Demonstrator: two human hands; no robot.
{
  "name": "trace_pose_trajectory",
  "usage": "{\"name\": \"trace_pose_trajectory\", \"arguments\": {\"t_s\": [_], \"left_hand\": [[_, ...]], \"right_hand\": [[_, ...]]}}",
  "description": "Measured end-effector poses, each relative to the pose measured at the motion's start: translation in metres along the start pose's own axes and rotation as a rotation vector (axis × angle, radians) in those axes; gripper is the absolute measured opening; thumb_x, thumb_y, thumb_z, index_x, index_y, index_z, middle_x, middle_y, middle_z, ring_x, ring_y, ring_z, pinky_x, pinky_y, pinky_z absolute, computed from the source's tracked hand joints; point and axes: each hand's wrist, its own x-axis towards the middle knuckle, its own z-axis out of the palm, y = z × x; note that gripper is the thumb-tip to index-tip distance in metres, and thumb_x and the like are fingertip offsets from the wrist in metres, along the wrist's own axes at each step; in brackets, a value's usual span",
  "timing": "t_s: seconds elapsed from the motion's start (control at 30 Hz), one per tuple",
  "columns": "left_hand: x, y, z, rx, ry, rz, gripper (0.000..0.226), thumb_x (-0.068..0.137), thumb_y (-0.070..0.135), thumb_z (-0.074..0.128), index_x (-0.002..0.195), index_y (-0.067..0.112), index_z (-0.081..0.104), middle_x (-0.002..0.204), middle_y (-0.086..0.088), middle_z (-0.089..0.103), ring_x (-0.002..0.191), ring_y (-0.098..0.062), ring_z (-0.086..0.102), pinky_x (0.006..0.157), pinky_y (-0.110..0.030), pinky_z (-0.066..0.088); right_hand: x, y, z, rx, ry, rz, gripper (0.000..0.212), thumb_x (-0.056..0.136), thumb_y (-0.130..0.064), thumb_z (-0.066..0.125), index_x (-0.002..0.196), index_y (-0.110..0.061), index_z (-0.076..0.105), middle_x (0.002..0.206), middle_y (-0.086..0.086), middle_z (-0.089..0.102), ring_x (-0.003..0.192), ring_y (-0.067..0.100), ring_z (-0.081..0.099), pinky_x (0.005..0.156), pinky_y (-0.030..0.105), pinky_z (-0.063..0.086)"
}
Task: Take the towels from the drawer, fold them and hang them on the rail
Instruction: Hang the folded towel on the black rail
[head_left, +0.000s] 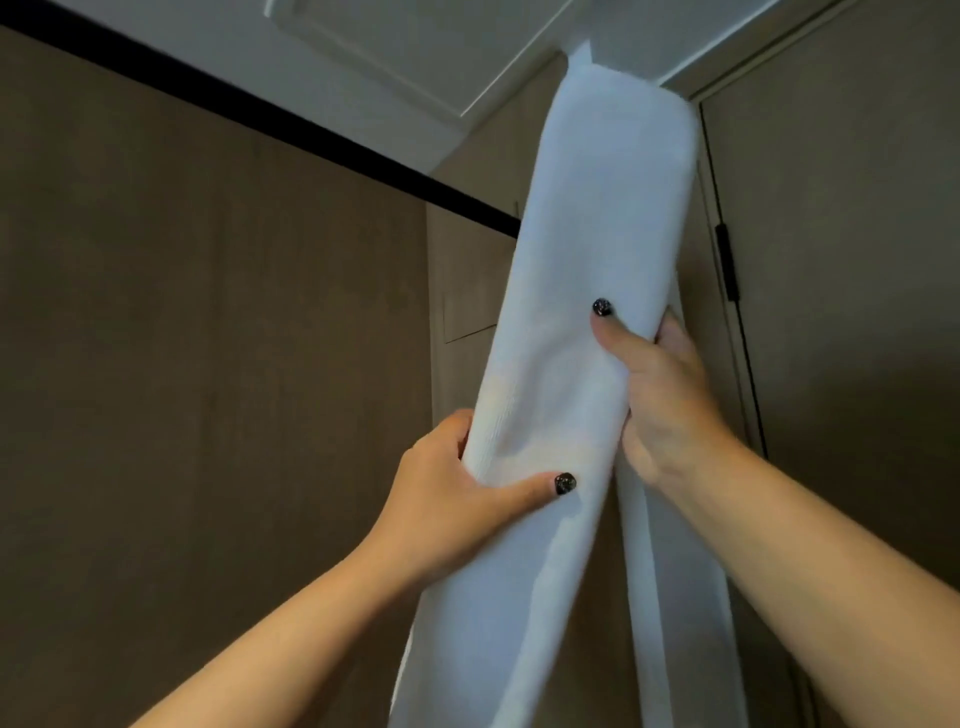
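Note:
A long white towel (587, 249), folded into a narrow strip, drapes over the black rail (270, 122) and hangs down in two layers toward me. My left hand (457, 499) grips its left edge, thumb across the front. Higher up on the right edge, my right hand (660, 395) grips the front layer, thumb on the front and fingers behind. The rail runs from the upper left to the towel, which hides its right end. The drawer is out of view.
Brown wood-grain panels cover the wall behind the rail. A closed brown door (841, 260) with a dark hinge stands at the right. The white ceiling (395, 47) is close above the rail.

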Motion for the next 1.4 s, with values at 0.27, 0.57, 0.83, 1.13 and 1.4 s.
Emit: {"name": "trace_pose_trajectory", "arguments": {"t_s": [0.27, 0.57, 0.83, 1.13, 1.4], "left_hand": [[0.044, -0.047, 0.045, -0.407, -0.114, -0.096, 0.033, 0.079, 0.027, 0.082, 0.109, 0.018, 0.070, 0.106, -0.003, 0.076, 0.098, -0.023, 0.073, 0.077, -0.032, 0.060], [0.139, -0.038, 0.043, -0.169, 0.174, 0.069, 0.036, 0.082, 0.044, 0.065, 0.108, 0.020, 0.068, 0.100, -0.002, 0.076, 0.091, -0.021, 0.073, 0.075, -0.036, 0.060], [0.228, -0.007, 0.014, 0.066, 0.379, 0.155, 0.028, 0.090, 0.045, 0.068, 0.100, 0.019, 0.068, 0.095, -0.003, 0.075, 0.085, -0.020, 0.074, 0.077, -0.041, 0.061], [0.291, 0.017, -0.012, 0.177, 0.422, 0.273, 0.047, 0.076, 0.056, 0.068, 0.096, 0.013, 0.073, 0.096, -0.005, 0.075, 0.089, -0.022, 0.072, 0.085, -0.044, 0.059], [0.293, -0.004, -0.012, 0.172, 0.429, 0.418, 0.041, 0.079, 0.059, 0.071, 0.099, 0.024, 0.070, 0.095, 0.009, 0.073, 0.088, -0.010, 0.070, 0.078, -0.034, 0.059]], "right_hand": [[0.101, 0.022, -0.009, -0.052, -0.110, -0.069, 0.027, 0.092, -0.010, 0.065, 0.119, -0.011, 0.063, 0.111, 0.006, 0.073, 0.100, 0.023, 0.070, 0.087, 0.040, 0.057], [0.221, 0.043, 0.020, -0.010, -0.231, -0.165, 0.027, 0.090, -0.019, 0.070, 0.114, -0.009, 0.064, 0.110, 0.007, 0.072, 0.103, 0.026, 0.068, 0.096, 0.048, 0.053], [0.309, 0.021, 0.071, -0.264, -0.063, -0.490, 0.055, 0.087, -0.036, 0.065, 0.135, -0.016, 0.046, 0.130, 0.002, 0.060, 0.107, 0.020, 0.062, 0.092, 0.034, 0.052], [0.330, 0.030, 0.105, -1.062, -0.161, -0.853, 0.054, 0.102, -0.045, 0.024, 0.154, -0.032, 0.023, 0.165, -0.003, 0.005, 0.150, 0.023, 0.003, 0.121, 0.048, 0.008], [0.333, 0.030, 0.113, -0.939, -0.652, -0.308, 0.047, 0.087, -0.063, 0.043, 0.075, -0.027, 0.070, 0.085, 0.006, 0.069, 0.083, 0.027, 0.062, 0.080, 0.040, 0.048]]}}
